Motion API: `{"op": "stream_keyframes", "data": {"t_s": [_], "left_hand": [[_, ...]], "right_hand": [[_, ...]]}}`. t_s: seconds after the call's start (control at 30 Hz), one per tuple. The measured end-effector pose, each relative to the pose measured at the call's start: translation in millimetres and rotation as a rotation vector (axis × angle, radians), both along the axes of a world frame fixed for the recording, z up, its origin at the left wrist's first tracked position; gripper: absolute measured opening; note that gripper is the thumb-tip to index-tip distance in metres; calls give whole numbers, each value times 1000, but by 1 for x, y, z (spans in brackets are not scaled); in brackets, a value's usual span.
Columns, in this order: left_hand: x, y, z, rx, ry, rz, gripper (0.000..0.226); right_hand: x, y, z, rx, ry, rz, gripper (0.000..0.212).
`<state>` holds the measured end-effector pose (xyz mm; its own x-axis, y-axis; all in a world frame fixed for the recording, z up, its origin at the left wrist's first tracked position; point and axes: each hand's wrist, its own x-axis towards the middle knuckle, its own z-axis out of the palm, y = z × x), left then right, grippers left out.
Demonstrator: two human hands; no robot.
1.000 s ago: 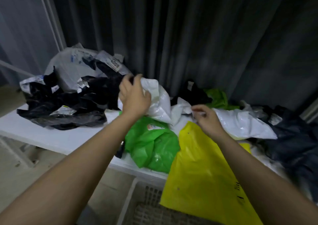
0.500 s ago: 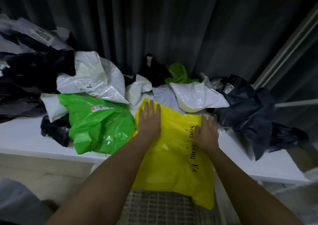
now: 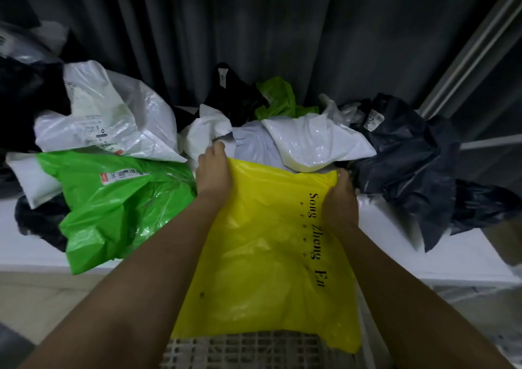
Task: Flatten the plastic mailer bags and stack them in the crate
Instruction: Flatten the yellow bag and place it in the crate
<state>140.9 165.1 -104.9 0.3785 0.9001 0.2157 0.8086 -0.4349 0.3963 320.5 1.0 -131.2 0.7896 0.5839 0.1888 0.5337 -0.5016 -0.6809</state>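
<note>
Yellow mailer bag reads "Song Zheng En" — both hands grip it.

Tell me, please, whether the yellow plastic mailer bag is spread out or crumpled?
Spread out: the yellow plastic mailer bag lies mostly flat, hanging over the white table edge, both hands gripping its far corners.

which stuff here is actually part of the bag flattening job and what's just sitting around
Part of the job:
- yellow mailer bag, gripped at its far corners by the left hand and right hand
- crate under the yellow bag's near edge
- green bag, white bags, dark bags, waiting on the table

Just there:
- grey curtain
- metal frame
</note>
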Motion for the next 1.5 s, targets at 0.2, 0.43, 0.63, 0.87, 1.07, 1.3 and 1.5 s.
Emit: {"op": "stream_keyframes", "data": {"t_s": [0.2,0.43,0.63,0.87,1.07,1.3,1.5], "left_hand": [[5,-59,-7,81,205,-260,57],[5,-68,-39,-199,426,-362,77],[-1,-58,-43,-438,446,-267,103],[1,-55,-48,-434,471,-252,103],[0,-59,-49,-398,473,-237,102],[0,-62,-44,-344,476,-222,97],[-5,-81,-16,-228,477,-364,80]], "right_hand": [[-26,-12,-8,-225,-386,112,59],[-36,7,-17,-549,-417,526,77],[-28,-1,-27,-714,-214,405,78],[-27,2,-31,-728,-232,386,71],[-27,4,-26,-786,-196,408,71],[-61,-31,22,-794,-18,617,65],[-88,-58,4,-874,-40,667,76]]}}
